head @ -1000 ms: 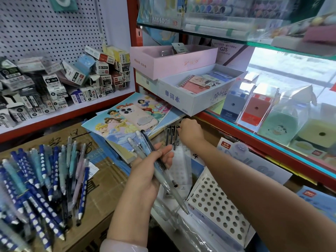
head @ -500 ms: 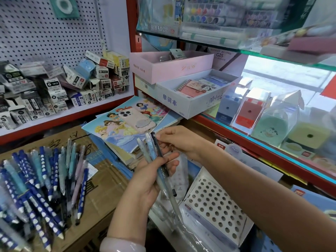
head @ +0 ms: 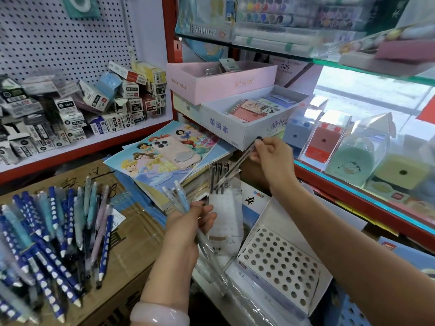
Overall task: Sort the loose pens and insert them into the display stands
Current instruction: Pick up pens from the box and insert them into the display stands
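The right hand (head: 270, 158) pinches the top end of a dark pen (head: 237, 164) between thumb and fingertips; the pen slants down and to the left, its lower end reaching the clear display stand (head: 226, 215), where three dark pens (head: 219, 177) already stand upright side by side at the far edge. Whether the slanted pen's tip is inside a hole cannot be told. The left hand (head: 188, 228), nearer and to the left, has its fingers curled round a small bundle of pale blue pens (head: 179, 196); their tops fan up and to the far left, and their clear barrels run down past the palm toward the near right. A pale pink bangle (head: 160, 314) sits on that wrist.

Just to the right of the clear stand lies a white perforated stand (head: 280, 264), tilted, its holes showing no pens. To the left, on a brown cardboard box (head: 131, 234), a large heap of loose pens (head: 54, 234) lies spread out, mostly dark blue with white dots, some light blue and pinkish. Beyond the hands a stack of princess colouring books (head: 164, 158) carries a pink-cased phone (head: 175, 152) lying face down. Farther right, a white tray of small notebooks (head: 249, 121) sits before a pink box (head: 221, 78) on the red-edged shelf. Far left, small refill boxes (head: 82, 109) are piled against a pegboard (head: 58, 34)
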{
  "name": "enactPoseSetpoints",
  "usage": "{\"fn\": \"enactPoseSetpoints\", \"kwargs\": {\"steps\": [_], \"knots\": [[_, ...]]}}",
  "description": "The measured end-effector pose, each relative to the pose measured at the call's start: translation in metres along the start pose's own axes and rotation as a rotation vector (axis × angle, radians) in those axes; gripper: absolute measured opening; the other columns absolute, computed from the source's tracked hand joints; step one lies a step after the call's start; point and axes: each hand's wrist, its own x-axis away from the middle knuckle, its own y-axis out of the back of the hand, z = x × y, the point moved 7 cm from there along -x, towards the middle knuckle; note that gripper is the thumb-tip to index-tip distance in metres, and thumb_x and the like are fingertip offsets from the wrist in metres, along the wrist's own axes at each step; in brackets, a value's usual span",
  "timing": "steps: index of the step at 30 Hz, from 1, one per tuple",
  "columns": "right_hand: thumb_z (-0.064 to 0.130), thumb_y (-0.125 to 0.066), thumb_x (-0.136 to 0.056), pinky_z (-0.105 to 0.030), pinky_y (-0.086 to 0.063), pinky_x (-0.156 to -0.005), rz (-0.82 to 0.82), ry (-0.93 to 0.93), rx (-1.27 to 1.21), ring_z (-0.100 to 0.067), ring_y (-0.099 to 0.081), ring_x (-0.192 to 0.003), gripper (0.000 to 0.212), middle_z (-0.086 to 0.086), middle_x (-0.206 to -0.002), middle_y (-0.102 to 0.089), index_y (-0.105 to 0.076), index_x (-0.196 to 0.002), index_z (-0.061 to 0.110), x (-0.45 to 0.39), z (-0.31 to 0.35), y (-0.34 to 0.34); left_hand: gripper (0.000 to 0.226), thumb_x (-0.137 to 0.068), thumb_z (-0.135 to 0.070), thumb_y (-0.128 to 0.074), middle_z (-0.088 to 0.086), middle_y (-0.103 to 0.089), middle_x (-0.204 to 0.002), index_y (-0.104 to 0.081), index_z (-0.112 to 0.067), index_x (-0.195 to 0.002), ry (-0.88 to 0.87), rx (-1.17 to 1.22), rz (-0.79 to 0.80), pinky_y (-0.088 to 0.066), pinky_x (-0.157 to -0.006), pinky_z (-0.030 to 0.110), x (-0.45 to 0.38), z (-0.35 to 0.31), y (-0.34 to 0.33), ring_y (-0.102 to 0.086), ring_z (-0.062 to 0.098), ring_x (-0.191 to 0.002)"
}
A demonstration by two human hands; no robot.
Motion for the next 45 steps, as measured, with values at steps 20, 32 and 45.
{"fn": "enactPoseSetpoints", "kwargs": {"steps": [20,32,45], "knots": [[0.027,-0.058,-0.091,-0.033,-0.047,-0.078,0.112,0.391,0.883,-0.019,-0.048,-0.101,0.023,-0.005,-0.107,-0.055,-0.065,-0.106,0.011,-0.014,-0.036,-0.046,0.014,-0.093,-0.004,-0.05,0.006,-0.065,-0.066,-0.058,-0.007,-0.082,-0.066,-0.016,0.002,-0.045,-0.039,0.015,-0.005,-0.009,-0.005,-0.056,0.007,-0.041],[0.028,-0.056,-0.092,-0.029,-0.049,-0.071,0.11,0.212,0.655,-0.014,-0.055,-0.082,0.018,-0.002,-0.093,-0.056,-0.061,-0.102,0.013,0.002,-0.038,-0.041,0.016,-0.091,-0.02,-0.057,0.004,-0.058,-0.061,-0.06,-0.005,-0.09,-0.06,-0.116,0.151,-0.038,-0.038,0.017,0.005,-0.009,-0.015,-0.042,0.009,-0.043],[0.017,-0.054,-0.094,-0.019,-0.043,-0.062,0.687,-0.123,-0.021,-0.004,-0.05,-0.059,0.015,0.001,-0.069,-0.054,-0.061,-0.082,0.011,0.078,-0.013,-0.061,0.038,-0.097,-0.035,-0.041,0.005,-0.056,-0.053,-0.056,-0.006,-0.075,-0.12,-0.07,0.185,-0.042,-0.042,0.02,0.019,-0.008,-0.019,-0.048,0.013,-0.044]]}}
